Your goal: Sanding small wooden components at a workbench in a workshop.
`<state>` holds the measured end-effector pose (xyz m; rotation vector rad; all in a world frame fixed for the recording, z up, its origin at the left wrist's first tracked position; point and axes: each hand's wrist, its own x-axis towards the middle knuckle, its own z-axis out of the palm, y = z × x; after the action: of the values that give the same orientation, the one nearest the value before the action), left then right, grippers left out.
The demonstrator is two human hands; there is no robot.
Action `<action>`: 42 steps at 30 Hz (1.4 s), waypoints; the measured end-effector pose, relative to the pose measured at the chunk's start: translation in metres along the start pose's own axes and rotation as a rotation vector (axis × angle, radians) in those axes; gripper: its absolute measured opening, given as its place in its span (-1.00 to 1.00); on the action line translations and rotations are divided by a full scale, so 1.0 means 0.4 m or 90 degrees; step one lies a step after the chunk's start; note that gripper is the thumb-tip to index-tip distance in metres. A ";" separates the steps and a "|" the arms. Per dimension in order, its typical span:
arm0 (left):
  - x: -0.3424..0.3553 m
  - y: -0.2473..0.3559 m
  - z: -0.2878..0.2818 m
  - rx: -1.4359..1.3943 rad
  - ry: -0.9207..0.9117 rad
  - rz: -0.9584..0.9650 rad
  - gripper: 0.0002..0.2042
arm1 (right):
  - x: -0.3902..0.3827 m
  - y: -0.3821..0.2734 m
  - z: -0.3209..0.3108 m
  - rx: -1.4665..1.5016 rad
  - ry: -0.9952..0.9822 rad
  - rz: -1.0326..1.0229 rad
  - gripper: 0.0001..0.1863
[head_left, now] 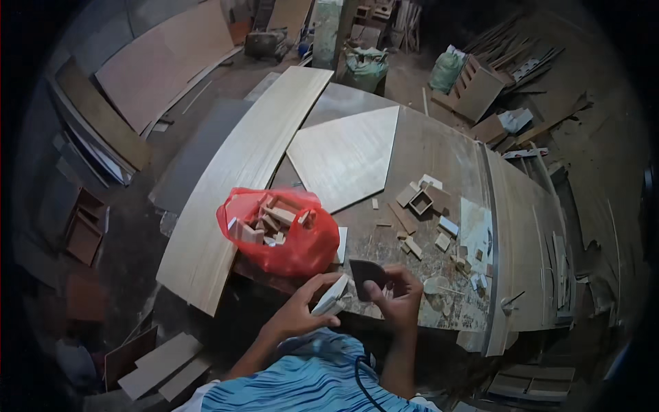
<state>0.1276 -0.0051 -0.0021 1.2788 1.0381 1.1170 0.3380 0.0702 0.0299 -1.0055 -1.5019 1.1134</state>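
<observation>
My left hand [301, 307] is closed on a small, pale flat-sided wooden piece [331, 296], thumb below and fingers along its upper side. Just right of it, my right hand [400, 296] pinches a thin dark piece of sandpaper [364, 276], its face bent slightly and apart from the wood. Both hands are over the near edge of the workbench. Beyond my left hand sits a red plastic bag [312, 237], open at the top and filled with small wood offcuts [276, 216].
A long pale board [247, 158] lies along the bench's left side, beside a cut panel [350, 154]. Small blocks and a hollow square wooden piece [420, 202] are scattered at right. Sheets [171, 65] lean on the left wall; green sacks [365, 66] stand behind.
</observation>
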 end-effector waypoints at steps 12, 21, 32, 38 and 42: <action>-0.136 0.004 -0.123 0.073 0.120 -0.021 -0.09 | 0.003 -0.098 0.189 0.065 -0.268 0.054 -0.66; -0.134 0.034 -0.175 0.115 0.099 0.006 -0.13 | -0.008 -0.061 0.213 0.053 -0.187 -0.001 -0.72; -0.115 0.072 -0.168 0.084 0.040 -0.006 -0.21 | -0.032 -0.061 0.187 0.141 -0.206 -0.007 -0.73; -0.114 0.031 -0.181 0.104 0.029 0.053 -0.21 | -0.030 -0.004 0.178 -0.058 -0.057 0.011 -0.72; -0.130 0.044 -0.192 0.081 0.034 -0.010 -0.17 | -0.044 -0.044 0.216 0.221 -0.141 0.060 -0.75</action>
<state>0.0424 -0.0433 0.0111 1.3447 1.1726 1.0921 0.2553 0.0353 0.0339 -0.7364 -1.3778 1.5324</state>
